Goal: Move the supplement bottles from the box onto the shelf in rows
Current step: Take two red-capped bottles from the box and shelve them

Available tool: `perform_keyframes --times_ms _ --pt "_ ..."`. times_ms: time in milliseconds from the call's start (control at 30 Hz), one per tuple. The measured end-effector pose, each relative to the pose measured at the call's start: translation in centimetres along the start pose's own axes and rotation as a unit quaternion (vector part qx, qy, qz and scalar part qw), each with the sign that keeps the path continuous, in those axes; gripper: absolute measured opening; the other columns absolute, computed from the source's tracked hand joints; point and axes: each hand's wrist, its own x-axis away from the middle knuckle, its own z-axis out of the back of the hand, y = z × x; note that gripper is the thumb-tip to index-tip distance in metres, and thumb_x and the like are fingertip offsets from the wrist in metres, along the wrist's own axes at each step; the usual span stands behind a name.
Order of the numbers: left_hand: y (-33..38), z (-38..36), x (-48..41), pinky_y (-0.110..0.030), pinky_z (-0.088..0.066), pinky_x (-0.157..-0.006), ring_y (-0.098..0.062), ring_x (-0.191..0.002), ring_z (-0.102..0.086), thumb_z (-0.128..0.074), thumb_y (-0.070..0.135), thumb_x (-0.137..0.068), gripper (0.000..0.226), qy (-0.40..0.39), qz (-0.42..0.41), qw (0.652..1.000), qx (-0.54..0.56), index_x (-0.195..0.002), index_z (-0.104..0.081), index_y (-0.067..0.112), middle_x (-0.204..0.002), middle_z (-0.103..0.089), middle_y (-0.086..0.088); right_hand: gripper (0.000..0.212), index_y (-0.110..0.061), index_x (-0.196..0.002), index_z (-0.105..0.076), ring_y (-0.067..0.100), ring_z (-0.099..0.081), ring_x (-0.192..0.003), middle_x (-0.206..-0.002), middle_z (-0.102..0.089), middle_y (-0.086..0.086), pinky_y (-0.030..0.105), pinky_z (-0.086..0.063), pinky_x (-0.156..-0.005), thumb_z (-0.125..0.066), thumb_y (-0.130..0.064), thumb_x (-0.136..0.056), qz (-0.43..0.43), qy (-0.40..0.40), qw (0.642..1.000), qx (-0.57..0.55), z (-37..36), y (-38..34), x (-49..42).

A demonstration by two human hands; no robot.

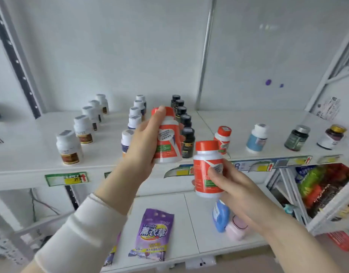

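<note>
My left hand (142,140) grips an orange-and-white supplement bottle (167,140) held above the white shelf (32,150), in front of the rows. My right hand (230,182) grips a second orange-capped bottle (206,170) lower down, before the shelf's front edge. A third orange-capped bottle (222,139) stands on the shelf just right of the rows. Three rows run front to back: brown-labelled white bottles (69,147), blue-labelled white bottles (134,121) and black bottles (187,141). The box is out of view.
Single bottles stand along the shelf's right part: a light-blue one (257,137), a dark green one (296,137), a gold-capped one (331,136). On the lower shelf lie a purple lavender pouch (153,235) and a blue bottle (220,218). A rack of snack packets (325,192) stands at right.
</note>
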Motion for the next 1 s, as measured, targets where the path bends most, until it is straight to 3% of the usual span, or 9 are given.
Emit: perform_keyframes --times_ms 133,267,433,567,633,733,867,1000 --pt "-0.7 -5.2 -4.5 -0.029 -0.057 -0.06 -0.013 -0.057 -0.067 -0.048 0.038 -0.094 0.028 -0.041 0.017 0.999 -0.016 -0.09 -0.061 0.014 -0.071 -0.072 0.001 0.096 -0.017 -0.119 -0.057 0.008 -0.067 -0.101 -0.11 -0.071 -0.002 0.018 -0.056 -0.075 -0.087 -0.054 -0.036 0.044 0.026 0.998 -0.02 5.0 -2.9 -2.0" --pt "-1.1 -7.9 -9.6 -0.034 -0.056 -0.075 -0.015 -0.068 -0.067 -0.05 0.039 -0.093 0.023 -0.068 0.009 0.995 -0.066 -0.097 -0.059 0.018 -0.083 -0.07 0.0 0.065 -0.011 -0.124 -0.054 0.022 -0.063 -0.112 -0.123 -0.064 0.012 0.03 -0.056 -0.084 -0.069 -0.031 -0.064 0.031 0.05 0.998 -0.008 8.8 -6.1 -5.1" --pt "-1.8 -9.5 -18.4 -0.031 -0.055 -0.078 -0.015 -0.082 -0.068 -0.05 0.037 -0.093 0.018 -0.117 -0.019 0.982 -0.149 -0.1 -0.054 0.021 -0.094 -0.069 0.002 0.046 -0.025 -0.105 -0.06 0.013 -0.067 -0.099 -0.104 -0.071 -0.002 0.03 -0.051 -0.085 -0.067 -0.028 -0.06 0.029 0.05 0.99 0.131 12.3 -10.3 -11.7" --pt "-2.9 -9.7 -25.8 -0.029 -0.055 -0.078 -0.016 -0.091 -0.067 -0.05 0.038 -0.094 0.025 -0.131 -0.013 0.972 -0.195 -0.113 -0.051 0.021 -0.105 -0.068 -0.002 0.044 -0.018 -0.115 -0.057 0.018 -0.064 -0.103 -0.109 -0.067 0.003 0.035 -0.05 -0.09 -0.072 -0.014 -0.073 -0.003 0.064 0.979 0.192 14.4 -11.7 -19.6" --pt "-4.0 -9.5 -29.2 -0.024 -0.055 -0.073 -0.014 -0.088 -0.066 -0.051 0.04 -0.093 0.027 -0.128 -0.012 0.957 -0.261 -0.113 -0.05 0.022 -0.105 -0.066 -0.002 0.036 -0.017 -0.109 -0.056 0.017 -0.064 -0.098 -0.106 -0.067 0.003 0.032 -0.052 -0.086 -0.071 -0.007 -0.078 -0.021 0.069 0.975 0.209 15.1 -11.1 -23.3" --pt "-5.9 -9.5 -33.7 -0.016 -0.048 -0.067 -0.01 -0.083 -0.061 -0.055 0.039 -0.091 0.028 -0.123 -0.014 0.931 -0.343 -0.114 -0.053 0.023 -0.1 -0.062 0.001 0.054 -0.015 -0.118 -0.044 0.02 -0.06 -0.106 -0.114 -0.061 0.004 0.035 -0.052 -0.088 -0.075 -0.005 -0.075 -0.049 0.094 0.967 0.232 16.3 -9.6 -28.3" --pt "-8.0 -9.5 -38.3 -0.025 -0.042 -0.08 -0.013 -0.092 -0.055 -0.058 0.037 -0.09 0.04 -0.13 -0.004 0.877 -0.463 -0.124 -0.052 0.018 -0.102 -0.056 0.005 0.059 -0.017 -0.114 -0.036 0.021 -0.055 -0.109 -0.115 -0.055 0.004 0.04 -0.048 -0.097 -0.074 0.001 -0.073 -0.082 0.081 0.957 0.267 17.5 -7.7 -33.2" --pt "-9.0 -9.1 -41.8 -0.038 -0.051 -0.092 -0.026 -0.102 -0.062 -0.063 0.038 -0.086 0.042 -0.119 0.014 0.839 -0.531 -0.115 -0.059 0.007 -0.11 -0.065 -0.009 0.068 -0.01 -0.127 -0.036 0.025 -0.053 -0.114 -0.126 -0.052 0.008 0.043 -0.047 -0.098 -0.076 -0.004 -0.072 -0.088 0.083 0.937 0.327 18.3 -6.7 -36.3"
